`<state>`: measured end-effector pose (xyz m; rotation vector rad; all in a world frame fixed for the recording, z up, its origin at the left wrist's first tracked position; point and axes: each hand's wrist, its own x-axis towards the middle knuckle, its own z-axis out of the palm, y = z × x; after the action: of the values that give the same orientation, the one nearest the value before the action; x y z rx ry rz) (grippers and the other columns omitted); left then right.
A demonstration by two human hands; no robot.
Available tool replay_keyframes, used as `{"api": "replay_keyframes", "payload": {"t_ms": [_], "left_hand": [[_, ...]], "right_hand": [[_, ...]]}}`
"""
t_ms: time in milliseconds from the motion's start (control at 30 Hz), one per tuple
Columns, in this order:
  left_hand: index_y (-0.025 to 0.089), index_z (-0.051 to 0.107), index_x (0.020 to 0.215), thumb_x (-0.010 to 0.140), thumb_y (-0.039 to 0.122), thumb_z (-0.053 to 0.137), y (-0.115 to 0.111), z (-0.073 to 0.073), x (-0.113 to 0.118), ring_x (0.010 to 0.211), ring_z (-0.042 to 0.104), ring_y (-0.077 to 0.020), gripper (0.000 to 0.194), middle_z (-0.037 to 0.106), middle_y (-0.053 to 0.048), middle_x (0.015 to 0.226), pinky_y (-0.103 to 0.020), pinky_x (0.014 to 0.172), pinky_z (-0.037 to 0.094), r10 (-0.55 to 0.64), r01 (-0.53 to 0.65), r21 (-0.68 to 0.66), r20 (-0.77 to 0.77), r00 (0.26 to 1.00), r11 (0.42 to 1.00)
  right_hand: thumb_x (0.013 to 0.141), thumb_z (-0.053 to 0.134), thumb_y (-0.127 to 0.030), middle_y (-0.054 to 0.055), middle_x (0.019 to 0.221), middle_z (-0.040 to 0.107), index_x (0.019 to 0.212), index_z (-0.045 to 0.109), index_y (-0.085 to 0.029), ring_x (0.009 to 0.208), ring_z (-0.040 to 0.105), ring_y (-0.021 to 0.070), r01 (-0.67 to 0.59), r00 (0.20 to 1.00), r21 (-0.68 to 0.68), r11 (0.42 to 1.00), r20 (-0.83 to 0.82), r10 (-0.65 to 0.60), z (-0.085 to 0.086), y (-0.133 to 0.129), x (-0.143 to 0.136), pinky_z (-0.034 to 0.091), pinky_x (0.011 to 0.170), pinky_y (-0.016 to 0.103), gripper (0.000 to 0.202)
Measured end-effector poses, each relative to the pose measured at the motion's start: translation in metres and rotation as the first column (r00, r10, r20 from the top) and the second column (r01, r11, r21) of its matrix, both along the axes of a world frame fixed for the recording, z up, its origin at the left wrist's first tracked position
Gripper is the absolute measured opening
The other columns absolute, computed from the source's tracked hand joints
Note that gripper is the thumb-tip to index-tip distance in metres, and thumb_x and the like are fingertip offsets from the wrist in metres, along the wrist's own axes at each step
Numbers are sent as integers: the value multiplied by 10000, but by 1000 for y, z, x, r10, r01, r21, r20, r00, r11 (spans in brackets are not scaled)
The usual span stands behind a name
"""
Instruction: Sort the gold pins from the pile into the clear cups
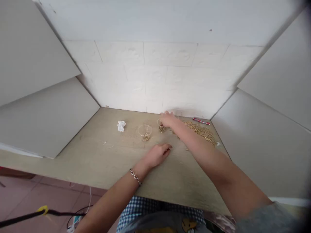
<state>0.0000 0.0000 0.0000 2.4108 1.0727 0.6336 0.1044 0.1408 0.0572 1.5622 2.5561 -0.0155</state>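
My left hand rests on the table, its fingers pinched together near a tiny pale thing that I cannot make out. My right hand reaches down over a small clear cup with small metal pieces in it; its fingertips are at the cup's mouth and what they hold is hidden. Left of that cup stands another clear cup, with small gold-coloured pieces at its bottom. Many thin gold-coloured sticks lie in a loose pile right of my right hand, partly behind my forearm.
A crumpled white tissue lies on the table at the left. Behind the pile is a red packet or pen-like item. A white wall closes the back, with grey panels on both sides.
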Motion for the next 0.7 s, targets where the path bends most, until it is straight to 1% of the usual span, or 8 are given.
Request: {"api": "replay_keyframes", "payload": {"t_ms": [67, 167, 300, 367, 400, 467, 567, 700], "left_hand": [[165, 579, 1044, 872, 217, 393, 1, 0, -1, 856, 616, -162, 260, 659, -70, 983, -286, 770, 486, 7, -7, -21, -10, 1000, 1000], [163, 578, 1057, 870, 223, 394, 2, 0, -2, 878, 612, -172, 269, 655, -77, 1003, -296, 787, 476, 23, -24, -57, -5, 1000, 998], [164, 578, 1054, 849, 222, 424, 2, 1, -1, 803, 608, -164, 263, 661, -73, 937, -285, 736, 472, 68, -64, -138, 24, 997, 988], [161, 583, 1024, 831, 225, 452, 3, 3, 0, 744, 596, -148, 242, 659, -59, 881, -268, 694, 468, 112, -96, -198, 73, 991, 976], [159, 586, 1001, 821, 231, 469, 3, 4, 0, 723, 588, -141, 226, 656, -52, 858, -260, 678, 466, 140, -112, -228, 107, 984, 967], [158, 589, 954, 808, 247, 493, 5, 5, 0, 705, 575, -133, 197, 651, -41, 831, -250, 663, 460, 195, -140, -278, 179, 964, 950], [160, 595, 906, 803, 238, 494, 8, 6, 0, 728, 570, -133, 164, 648, -34, 831, -254, 692, 452, 265, -180, -306, 264, 928, 935], [160, 617, 866, 801, 186, 461, 13, 5, -1, 767, 567, -139, 171, 647, -29, 834, -265, 738, 442, 328, -211, -341, 335, 883, 916]], "right_hand": [[690, 546, -83, 185, 1091, 568, 872, 676, -124, 1064, 453, 323, -27, 999, -12, 1000, 37, 27, 3, -2, 0, 364, 874, 501, 227], [711, 520, -91, 199, 1062, 589, 953, 657, -94, 1027, 493, 295, -7, 999, -21, 1000, 42, 8, 8, -4, -2, 398, 833, 415, 278], [710, 547, -156, 164, 914, 644, 906, 667, -91, 790, 579, 223, 52, 999, -90, 995, 0, -52, 24, -7, 4, 428, 678, 320, 239], [718, 532, -169, 115, 808, 653, 816, 676, -109, 699, 572, 180, 19, 993, -146, 989, -110, -35, 34, -12, 12, 412, 632, 286, 184], [726, 518, -168, 97, 789, 651, 779, 672, -120, 689, 565, 166, -4, 981, -127, 992, -193, -21, 39, -17, 18, 405, 631, 276, 170], [742, 496, -164, 78, 836, 649, 760, 655, -144, 734, 560, 153, -14, 918, -2, 1000, -395, 12, 44, -30, 31, 402, 666, 262, 162], [778, 481, -218, 61, 870, 648, 789, 634, -175, 789, 562, 161, 26, 796, 89, 996, -605, 33, 36, -59, 51, 409, 707, 272, 159], [766, 516, -237, 48, 874, 657, 798, 644, -195, 806, 581, 169, 72, 692, 10, 997, -720, -42, 8, -93, 69, 419, 736, 298, 138]]}}
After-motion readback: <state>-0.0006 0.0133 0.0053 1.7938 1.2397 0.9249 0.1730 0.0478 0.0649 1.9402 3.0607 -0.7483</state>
